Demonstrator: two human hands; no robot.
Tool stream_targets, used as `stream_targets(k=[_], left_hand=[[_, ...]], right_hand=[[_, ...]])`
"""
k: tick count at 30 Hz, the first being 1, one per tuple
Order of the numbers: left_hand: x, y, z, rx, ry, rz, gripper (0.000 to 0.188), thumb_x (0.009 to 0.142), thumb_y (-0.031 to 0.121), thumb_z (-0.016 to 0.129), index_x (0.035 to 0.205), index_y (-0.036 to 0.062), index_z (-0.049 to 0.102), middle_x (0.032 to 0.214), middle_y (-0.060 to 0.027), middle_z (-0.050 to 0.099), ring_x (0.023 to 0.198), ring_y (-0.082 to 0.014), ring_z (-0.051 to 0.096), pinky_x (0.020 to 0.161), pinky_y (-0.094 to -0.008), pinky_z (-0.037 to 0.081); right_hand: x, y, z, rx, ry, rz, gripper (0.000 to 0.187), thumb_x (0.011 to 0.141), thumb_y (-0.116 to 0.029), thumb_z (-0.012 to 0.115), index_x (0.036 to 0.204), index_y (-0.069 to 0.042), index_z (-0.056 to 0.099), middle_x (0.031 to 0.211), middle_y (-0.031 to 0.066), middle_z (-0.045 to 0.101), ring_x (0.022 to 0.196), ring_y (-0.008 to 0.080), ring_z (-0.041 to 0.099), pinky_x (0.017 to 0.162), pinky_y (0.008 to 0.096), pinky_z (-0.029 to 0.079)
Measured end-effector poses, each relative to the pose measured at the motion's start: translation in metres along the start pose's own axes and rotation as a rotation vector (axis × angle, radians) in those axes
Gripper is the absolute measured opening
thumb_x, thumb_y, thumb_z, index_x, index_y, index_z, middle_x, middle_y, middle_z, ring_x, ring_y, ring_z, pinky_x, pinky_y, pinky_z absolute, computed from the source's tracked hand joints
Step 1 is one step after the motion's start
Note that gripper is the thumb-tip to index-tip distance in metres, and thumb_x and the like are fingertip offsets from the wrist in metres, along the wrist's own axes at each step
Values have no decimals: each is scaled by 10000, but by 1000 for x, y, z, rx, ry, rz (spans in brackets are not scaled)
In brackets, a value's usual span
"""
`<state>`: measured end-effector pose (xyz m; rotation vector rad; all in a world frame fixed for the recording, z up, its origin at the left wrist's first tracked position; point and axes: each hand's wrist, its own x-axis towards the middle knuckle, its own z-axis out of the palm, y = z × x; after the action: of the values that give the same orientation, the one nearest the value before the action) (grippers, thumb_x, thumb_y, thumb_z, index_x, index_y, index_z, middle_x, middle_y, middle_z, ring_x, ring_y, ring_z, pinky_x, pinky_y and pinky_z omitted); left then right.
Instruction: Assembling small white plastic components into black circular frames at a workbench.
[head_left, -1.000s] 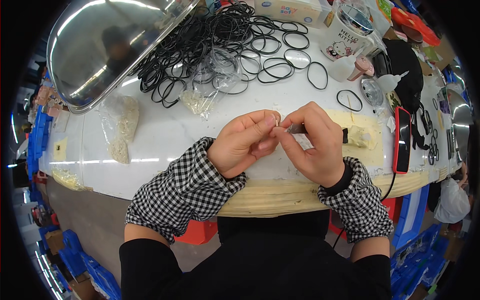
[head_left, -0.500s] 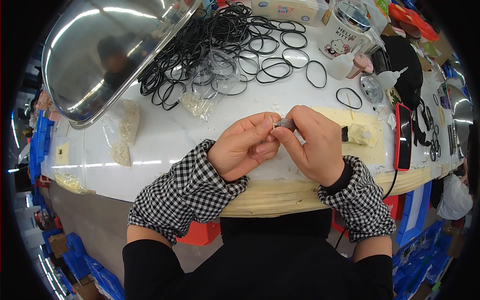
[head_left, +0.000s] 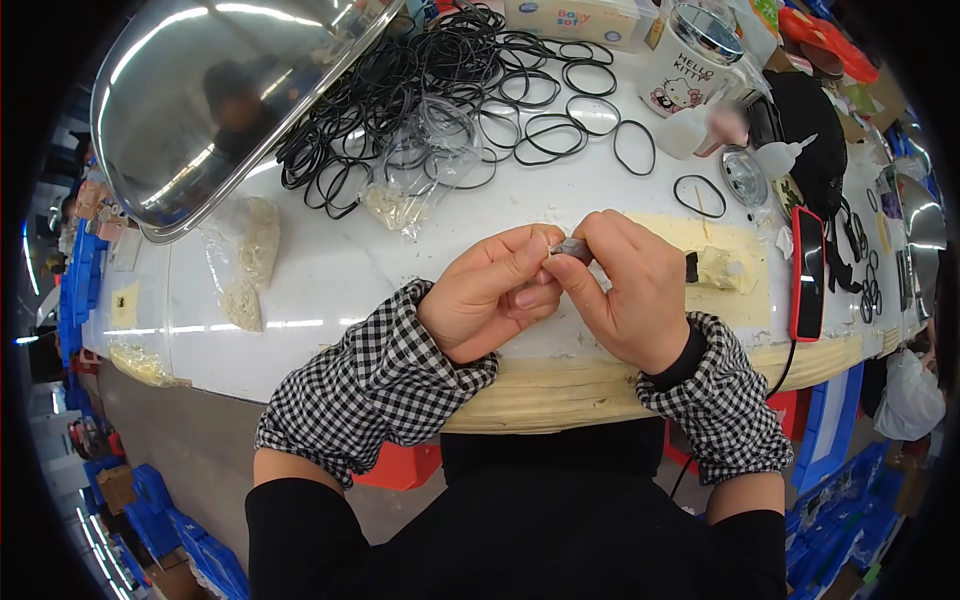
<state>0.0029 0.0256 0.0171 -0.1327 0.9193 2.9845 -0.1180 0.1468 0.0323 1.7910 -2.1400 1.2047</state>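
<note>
My left hand (head_left: 490, 293) and my right hand (head_left: 637, 290) meet over the near edge of the table. Between my right thumb and fingers is a small dark grey block-like piece (head_left: 573, 249), its kind not clear. The left thumb and forefinger are pinched on a tiny pale bit (head_left: 549, 243) touching the grey piece's end; it is too small to name. Beyond my hands, white crumbs lie on the tabletop. To the right of my right hand, a crumpled yellowish tape lump (head_left: 722, 270) with a dark patch sits on a yellow taped area.
A heap of black rubber rings (head_left: 400, 75) spreads across the back. At far left rises a shiny metal dome (head_left: 190, 130). Clear bags of pale bits (head_left: 257, 250) (head_left: 395, 205) lie nearer. A white mug (head_left: 688, 65), squeeze bottle (head_left: 785, 155) and red-cased phone (head_left: 807, 275) stand or lie right.
The shiny metal dome has shifted slightly up and to the right. My hands keep almost the same place and the same grip.
</note>
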Motion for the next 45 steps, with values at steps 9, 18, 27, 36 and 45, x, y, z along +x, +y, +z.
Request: stream_targets(k=[9, 18, 27, 36, 45], left_hand=[[0, -1, 3, 3, -15, 9, 271, 966, 306, 416, 950, 40, 461, 822, 29, 425, 625, -36, 337, 592, -178, 320], [0, -1, -3, -59, -67, 9, 248, 974, 235, 414, 1069, 17, 484, 870, 18, 484, 644, -33, 354, 618, -176, 338], [1, -1, -6, -4, -64, 10, 253, 969, 282, 415, 996, 38, 477, 968, -41, 525, 621, -35, 342, 613, -173, 338], [6, 7, -14, 9, 286, 183, 164, 917, 158, 515, 936, -1, 550, 918, -62, 571, 834, -103, 529, 719, -181, 453], [5, 20, -24, -192, 467, 282, 115, 840, 67, 599, 930, 6, 561, 942, -97, 577, 895, -160, 572, 782, -216, 503]], right_hand=[[0, 0, 1, -12, 7, -4, 274, 797, -291, 655, 739, -64, 512, 615, 44, 491, 516, 212, 514, 458, 309, 390], [0, -1, -1, 7, -2, -4, 260, 796, -278, 656, 737, -66, 517, 609, 41, 495, 511, 205, 514, 451, 304, 385], [0, -2, -3, -1, -35, 3, 266, 800, -282, 653, 728, -70, 510, 602, 39, 493, 498, 205, 510, 440, 302, 381], [4, 6, -9, 61, -23, 147, 213, 798, -218, 657, 758, -50, 533, 667, 55, 533, 540, 216, 543, 465, 305, 405], [-7, 8, -5, 36, -486, 96, 133, 753, -145, 653, 815, -54, 577, 743, 67, 553, 660, 262, 585, 565, 352, 451]])
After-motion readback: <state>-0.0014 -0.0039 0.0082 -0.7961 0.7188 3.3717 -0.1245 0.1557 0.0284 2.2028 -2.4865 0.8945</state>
